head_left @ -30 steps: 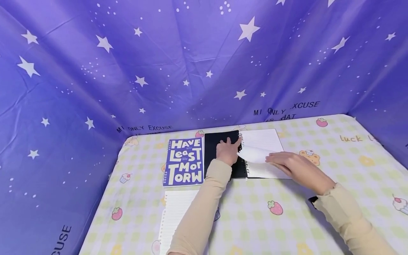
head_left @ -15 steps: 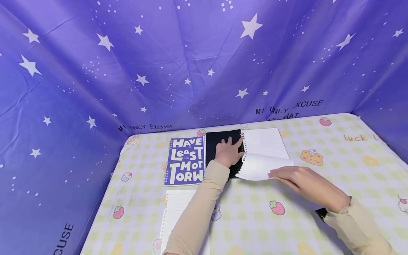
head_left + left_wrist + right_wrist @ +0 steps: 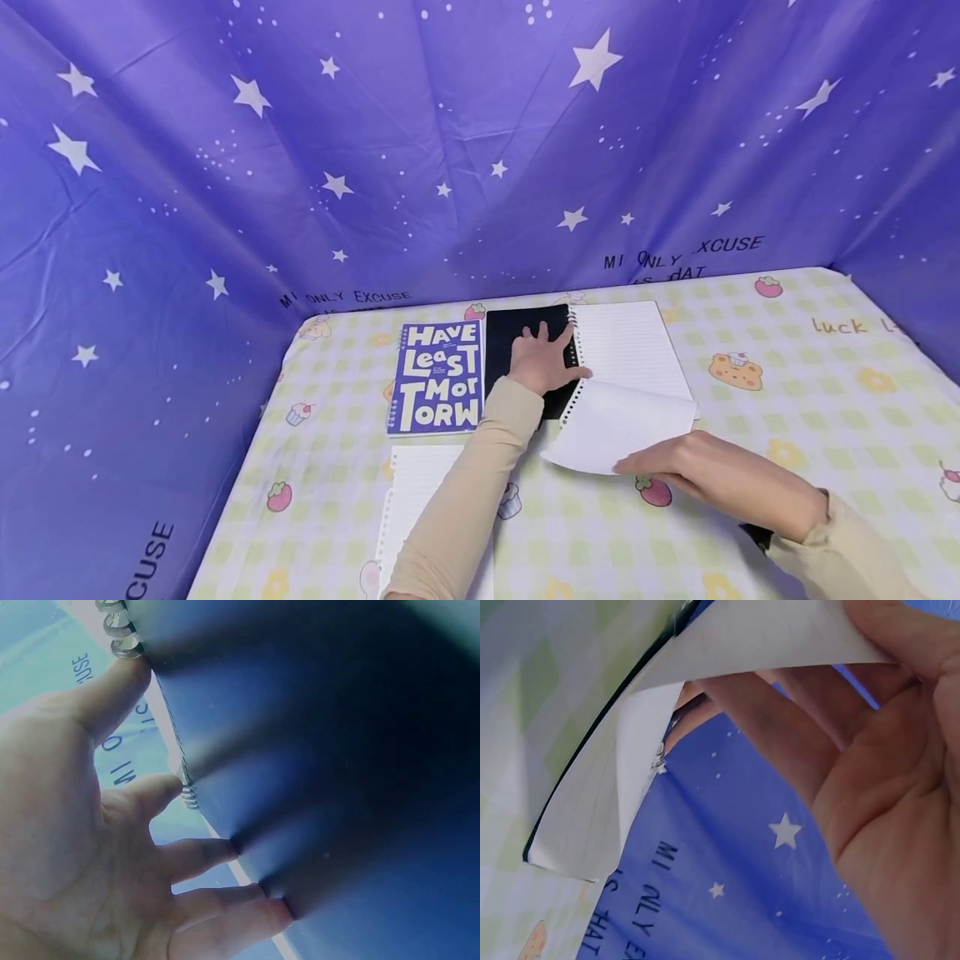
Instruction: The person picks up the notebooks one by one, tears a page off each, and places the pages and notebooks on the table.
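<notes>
- Right of frame centre: page (image 3: 630, 429), near edge pinched by right hand (image 3: 701, 467).
- Left hand (image 3: 542, 362) rests, fingers spread, on black cover (image 3: 510, 333).
- I judge page light, limp, tearable; I'd grip its edge broadly.

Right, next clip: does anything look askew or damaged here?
Yes. The sheet pinched by the right hand sits askew: its punched edge slants away from the coil of the open notebook, so it looks partly torn out. Loose punched paper also lies on the tablecloth, partly hidden by the left sleeve.
</notes>
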